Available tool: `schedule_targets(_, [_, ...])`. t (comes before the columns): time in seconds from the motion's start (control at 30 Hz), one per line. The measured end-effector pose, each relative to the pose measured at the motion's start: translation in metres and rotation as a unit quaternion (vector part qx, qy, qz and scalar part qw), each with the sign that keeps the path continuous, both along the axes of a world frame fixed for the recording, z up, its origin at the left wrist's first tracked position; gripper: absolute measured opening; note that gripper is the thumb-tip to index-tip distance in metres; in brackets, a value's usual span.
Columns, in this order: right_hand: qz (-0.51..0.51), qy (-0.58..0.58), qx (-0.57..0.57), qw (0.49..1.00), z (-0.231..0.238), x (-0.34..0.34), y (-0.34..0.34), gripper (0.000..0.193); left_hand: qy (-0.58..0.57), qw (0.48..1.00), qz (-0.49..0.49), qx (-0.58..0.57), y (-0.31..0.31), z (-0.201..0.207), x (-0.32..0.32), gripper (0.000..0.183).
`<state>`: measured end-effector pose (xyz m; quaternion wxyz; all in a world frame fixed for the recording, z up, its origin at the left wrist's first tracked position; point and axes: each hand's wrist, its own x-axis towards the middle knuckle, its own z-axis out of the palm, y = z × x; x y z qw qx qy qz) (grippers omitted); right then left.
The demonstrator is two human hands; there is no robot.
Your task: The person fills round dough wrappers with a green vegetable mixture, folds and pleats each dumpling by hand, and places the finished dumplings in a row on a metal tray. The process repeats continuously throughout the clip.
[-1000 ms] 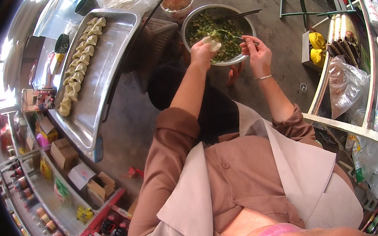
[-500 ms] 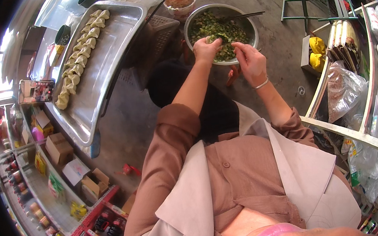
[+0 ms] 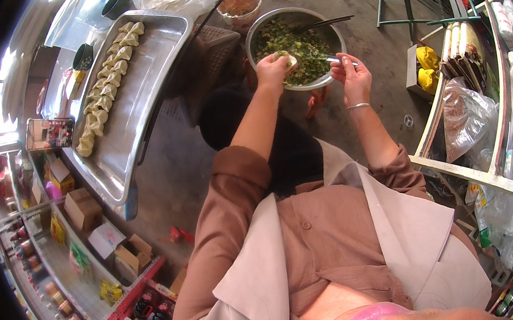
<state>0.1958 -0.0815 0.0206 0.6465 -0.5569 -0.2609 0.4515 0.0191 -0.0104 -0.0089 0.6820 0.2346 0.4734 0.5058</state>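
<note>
My left hand (image 3: 271, 73) is over the near left rim of a steel bowl (image 3: 341, 36), closed around a pale dumpling wrapper (image 3: 291, 62). Some green shows at the wrapper. Chopped green filling (image 3: 284, 34) covers the inside of the bowl. My right hand (image 3: 355, 78), just past the bowl's right rim, pinches a slim metal spoon (image 3: 334, 59) that points left over the filling; its tip is hard to make out. Dark chopsticks (image 3: 332, 20) rest in the bowl and stick out over the rim. To the left, a steel tray (image 3: 150, 77) holds a row of folded dumplings (image 3: 110, 80).
A white tub (image 3: 242, 19) with brownish contents stands behind the bowl. A phone (image 3: 50, 133) leans beside the tray's left edge. Shelves with boxes (image 3: 82, 209) and bottles line the left. At right are a pale rack bar (image 3: 487, 178), plastic bags and a folding stool (image 3: 409, 9).
My hands have moved apart; the right one has drawn back to the right, and the metal spoon now shows clearly in it. My left hand has shifted slightly left and the wrapper is more visible.
</note>
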Motion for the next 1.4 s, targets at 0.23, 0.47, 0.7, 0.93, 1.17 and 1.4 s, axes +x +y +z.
schedule_targets(0.23, [0.061,-0.077,-0.081,0.992,-0.039,0.004,-0.004,0.021,-0.112,0.993,-0.043,0.015,0.0,0.003,0.001,0.014])
schedule_targets(0.47, [0.165,-0.531,-0.133,0.821,-0.027,-0.006,-0.016,0.019,-0.183,0.979,-0.087,0.003,0.003,0.006,-0.003,0.019])
schedule_targets(0.7, [0.124,-0.494,0.151,0.847,0.009,-0.021,-0.003,0.012,-0.21,0.972,-0.098,-0.035,0.004,0.005,-0.001,0.023])
schedule_targets(0.93, [0.117,-0.569,0.168,0.797,0.016,-0.037,0.006,0.014,-0.189,0.963,-0.192,0.02,0.007,-0.006,-0.011,0.03])
schedule_targets(1.17, [0.115,-0.601,0.164,0.773,0.024,-0.032,0.009,0.013,-0.186,0.964,-0.186,0.029,0.0,0.005,-0.006,0.03])
schedule_targets(1.4, [0.129,-0.586,0.241,0.763,0.03,-0.029,0.018,0.007,-0.229,0.952,-0.201,0.027,0.0,0.006,-0.007,0.023])
